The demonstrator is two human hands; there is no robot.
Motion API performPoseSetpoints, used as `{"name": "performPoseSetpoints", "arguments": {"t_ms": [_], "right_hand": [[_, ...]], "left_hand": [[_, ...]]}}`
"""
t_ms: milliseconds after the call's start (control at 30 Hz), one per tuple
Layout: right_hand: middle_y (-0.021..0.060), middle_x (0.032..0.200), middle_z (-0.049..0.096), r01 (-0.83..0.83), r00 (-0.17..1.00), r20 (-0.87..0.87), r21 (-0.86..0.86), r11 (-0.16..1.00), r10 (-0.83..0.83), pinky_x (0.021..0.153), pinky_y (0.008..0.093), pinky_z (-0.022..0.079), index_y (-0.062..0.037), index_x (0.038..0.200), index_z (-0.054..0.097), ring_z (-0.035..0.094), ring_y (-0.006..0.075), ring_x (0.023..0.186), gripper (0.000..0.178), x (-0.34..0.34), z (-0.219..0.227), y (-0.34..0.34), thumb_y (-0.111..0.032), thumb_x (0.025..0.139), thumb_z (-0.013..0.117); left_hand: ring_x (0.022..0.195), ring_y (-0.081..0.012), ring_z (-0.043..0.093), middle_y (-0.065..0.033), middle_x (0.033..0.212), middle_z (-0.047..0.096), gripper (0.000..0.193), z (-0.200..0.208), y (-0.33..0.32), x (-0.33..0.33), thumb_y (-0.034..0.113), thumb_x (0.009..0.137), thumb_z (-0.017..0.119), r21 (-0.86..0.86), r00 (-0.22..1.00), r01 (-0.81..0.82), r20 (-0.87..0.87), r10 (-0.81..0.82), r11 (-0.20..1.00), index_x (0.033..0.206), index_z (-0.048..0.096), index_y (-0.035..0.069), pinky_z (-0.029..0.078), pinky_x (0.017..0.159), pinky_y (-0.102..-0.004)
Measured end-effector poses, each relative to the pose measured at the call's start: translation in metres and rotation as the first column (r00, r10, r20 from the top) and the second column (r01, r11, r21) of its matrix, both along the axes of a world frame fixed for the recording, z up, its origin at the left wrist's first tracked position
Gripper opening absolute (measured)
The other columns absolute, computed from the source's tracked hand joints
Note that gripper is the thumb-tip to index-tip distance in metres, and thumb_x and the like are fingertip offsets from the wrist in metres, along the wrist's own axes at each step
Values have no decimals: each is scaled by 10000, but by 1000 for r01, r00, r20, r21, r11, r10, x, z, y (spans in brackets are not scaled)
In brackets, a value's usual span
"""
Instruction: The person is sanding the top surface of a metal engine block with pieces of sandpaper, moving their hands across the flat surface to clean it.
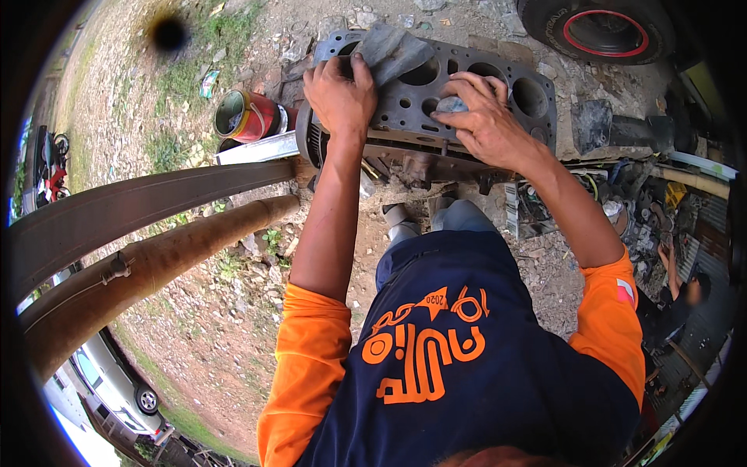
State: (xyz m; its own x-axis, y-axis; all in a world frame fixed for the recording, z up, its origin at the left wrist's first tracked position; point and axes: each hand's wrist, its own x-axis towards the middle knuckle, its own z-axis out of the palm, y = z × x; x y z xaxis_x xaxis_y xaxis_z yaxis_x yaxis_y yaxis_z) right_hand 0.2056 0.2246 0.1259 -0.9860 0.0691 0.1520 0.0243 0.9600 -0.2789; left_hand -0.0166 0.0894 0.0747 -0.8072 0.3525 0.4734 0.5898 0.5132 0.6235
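Right hand [486, 117] is nearer, fingers curled around a small grey stone [451, 104] pressed on the engine block [467, 93] — its long axis runs left to right. Left hand [341, 95] pins a grey rag [393, 50] at the block's far-left corner. Beyond — a red can [247, 115], a tyre [599, 27].

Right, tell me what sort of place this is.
Probably an outdoor repair yard: an engine block under both hands on gravel ground, a tyre nearby, and scrap parts piled at the right.
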Motion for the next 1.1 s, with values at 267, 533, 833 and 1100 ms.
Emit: {"name": "performPoseSetpoints", "arguments": {"t_ms": [267, 533, 833, 1100], "right_hand": [[127, 1388, 619, -66, 996, -69, -35, 997, 63, 1202, 585, 244, -118, 1125, 841, 455, 311, 1468, 287, -5, 3, 15, -109, 840, 803], [107, 1395, 628, -173, 978, -122, -34, 984, 168, 1224, 574, 232, -108, 1080, 841, 437, 284, 1490, 225, -17, 2, 33, -122, 862, 788], [127, 1381, 618, -272, 958, -116, -73, 960, 263, 1200, 574, 241, -121, 1012, 849, 458, 317, 1470, 182, -17, -4, 37, -114, 842, 784], [128, 1371, 617, -209, 975, -101, -129, 969, 197, 1192, 562, 243, -128, 1058, 854, 457, 329, 1469, 262, -14, -1, 33, -85, 803, 813]], "left_hand": [[994, -440, 637, -208, 956, 746, 321, -7, -3, -8, 309, 942, 704, -37, 1000, -26, -12, 25, 999, 901, 774, -2, 493, 931, -516], [951, -432, 655, -218, 870, 743, 393, -3, -5, -12, 370, 940, 732, -24, 990, -58, 128, 61, 998, 852, 776, -11, 510, 904, -500], [873, -428, 687, -222, 810, 746, 440, 0, -1, -12, 405, 904, 776, 38, 976, -120, 190, 111, 992, 807, 782, -25, 539, 829, -486], [885, -420, 678, -210, 847, 740, 443, -4, 4, -17, 411, 900, 771, 66, 986, -79, 153, 69, 995, 793, 763, -19, 526, 843, -488]]}}
